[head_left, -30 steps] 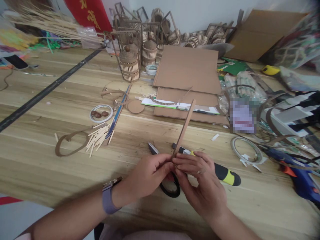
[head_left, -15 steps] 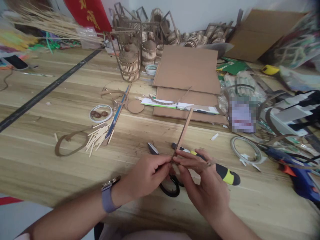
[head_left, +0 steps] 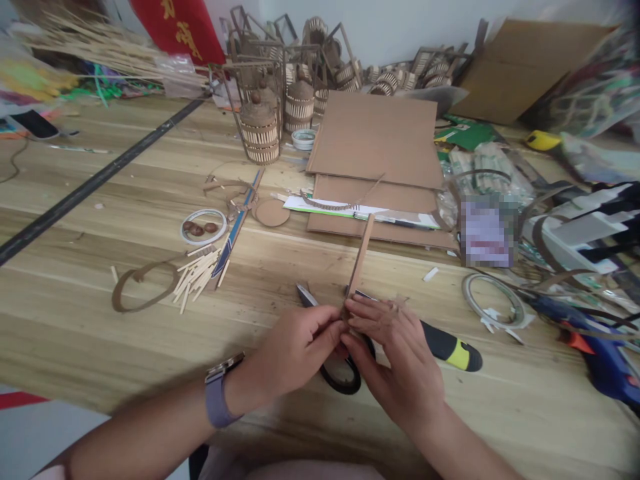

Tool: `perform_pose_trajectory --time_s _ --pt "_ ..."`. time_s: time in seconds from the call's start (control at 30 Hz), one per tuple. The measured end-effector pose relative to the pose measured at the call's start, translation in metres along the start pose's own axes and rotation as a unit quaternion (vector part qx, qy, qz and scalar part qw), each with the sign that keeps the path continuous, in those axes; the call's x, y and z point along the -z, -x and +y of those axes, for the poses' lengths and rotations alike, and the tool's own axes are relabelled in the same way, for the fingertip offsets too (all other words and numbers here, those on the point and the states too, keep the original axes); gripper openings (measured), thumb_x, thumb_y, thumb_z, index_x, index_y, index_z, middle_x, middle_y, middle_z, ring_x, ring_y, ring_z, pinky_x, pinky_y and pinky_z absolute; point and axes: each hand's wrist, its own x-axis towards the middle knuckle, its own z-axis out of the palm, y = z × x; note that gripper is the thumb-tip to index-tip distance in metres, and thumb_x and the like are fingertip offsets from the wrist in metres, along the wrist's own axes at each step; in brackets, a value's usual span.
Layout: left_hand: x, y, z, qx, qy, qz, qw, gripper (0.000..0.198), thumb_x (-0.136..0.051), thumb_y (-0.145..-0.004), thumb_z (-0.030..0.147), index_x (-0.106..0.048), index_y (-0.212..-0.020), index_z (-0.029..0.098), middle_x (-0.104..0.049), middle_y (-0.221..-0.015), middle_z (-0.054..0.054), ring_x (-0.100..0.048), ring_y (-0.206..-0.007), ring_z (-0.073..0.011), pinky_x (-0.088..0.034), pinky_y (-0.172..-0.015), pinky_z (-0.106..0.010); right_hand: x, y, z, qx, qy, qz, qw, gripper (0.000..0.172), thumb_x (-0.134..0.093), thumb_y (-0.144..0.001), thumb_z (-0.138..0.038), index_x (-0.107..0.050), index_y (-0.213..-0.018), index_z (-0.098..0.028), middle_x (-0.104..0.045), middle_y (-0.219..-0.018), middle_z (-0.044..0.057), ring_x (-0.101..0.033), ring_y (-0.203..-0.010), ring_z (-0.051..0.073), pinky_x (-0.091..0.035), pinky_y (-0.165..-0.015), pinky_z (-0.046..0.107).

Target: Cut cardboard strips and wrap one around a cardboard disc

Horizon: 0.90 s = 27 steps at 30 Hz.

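A narrow brown cardboard strip (head_left: 363, 250) points away from me, its near end between my hands. My left hand (head_left: 303, 343) pinches that end between thumb and forefinger. Opposite it, my right hand (head_left: 395, 353) also grips the end, fingers closed together over the strip; the fingertips hide the exact hold. Black-handled scissors (head_left: 340, 380) lie on the table beneath my hands, partly covered. Beside my right hand rests a black and yellow utility knife (head_left: 453, 348), its front part hidden by the fingers.
Short wooden sticks (head_left: 197, 277), a cardboard ring (head_left: 120, 293) and a tape roll (head_left: 204, 227) holding brown balls lie left. Cardboard sheets (head_left: 375, 137) and small stick-sided lanterns (head_left: 260, 133) stand behind. A blue glue gun (head_left: 600, 353) and another tape roll (head_left: 493, 300) are right.
My right hand has moved slightly left and its fingers have drawn together over the strip's end. The strip's far end has swung a little left. My left hand keeps its pinch.
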Motion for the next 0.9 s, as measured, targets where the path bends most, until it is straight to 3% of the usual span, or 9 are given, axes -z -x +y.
perform_pose_trajectory --time_s 0.23,0.5,0.7,0.9 --pt "0.0000 -0.0001 0.0018 -0.008 0.005 -0.018 1.000 0.027 -0.044 -0.099 0.030 -0.063 -0.088 0.016 -0.068 -0.080 -0.003 -0.063 -0.074 -0.0145 -0.045 -0.066 -0.022 0.0032 -0.0020 -0.0019 -0.008 0.004 0.010 1.000 0.012 -0.061 -0.089 -0.011 -0.058 -0.093 -0.022 -0.079 -0.093 0.004 -0.074 -0.092 0.021 -0.048 -0.091 0.039" --pt "0.0043 -0.0014 -0.0005 -0.027 -0.058 -0.031 0.997 0.027 -0.044 -0.098 0.026 -0.065 -0.084 0.016 -0.069 -0.077 -0.002 -0.063 -0.073 -0.0143 -0.045 -0.066 -0.022 0.0095 -0.0039 -0.0009 -0.081 -0.042 0.007 0.996 0.010 -0.055 -0.092 -0.017 -0.060 -0.093 -0.026 -0.079 -0.090 0.000 -0.076 -0.086 0.019 -0.053 -0.085 0.038" --pt "0.0032 -0.0004 -0.0001 -0.002 0.009 -0.039 0.999 0.029 -0.048 -0.098 0.041 -0.066 -0.100 0.018 -0.070 -0.087 -0.003 -0.066 -0.082 -0.0172 -0.048 -0.069 -0.024 0.0062 -0.0014 -0.0048 -0.030 -0.036 0.022 0.999 0.016 -0.058 -0.089 -0.011 -0.058 -0.097 -0.025 -0.079 -0.092 0.002 -0.075 -0.090 0.021 -0.050 -0.088 0.039" --pt "0.0029 -0.0004 0.0003 -0.001 -0.006 -0.024 1.000 0.032 -0.044 -0.101 0.039 -0.065 -0.091 0.017 -0.070 -0.082 -0.002 -0.064 -0.082 -0.0164 -0.046 -0.070 -0.024 0.0035 -0.0021 -0.0061 -0.010 0.009 0.008 1.000 0.009 -0.060 -0.091 -0.015 -0.058 -0.095 -0.022 -0.079 -0.093 0.004 -0.075 -0.093 0.021 -0.045 -0.092 0.039"
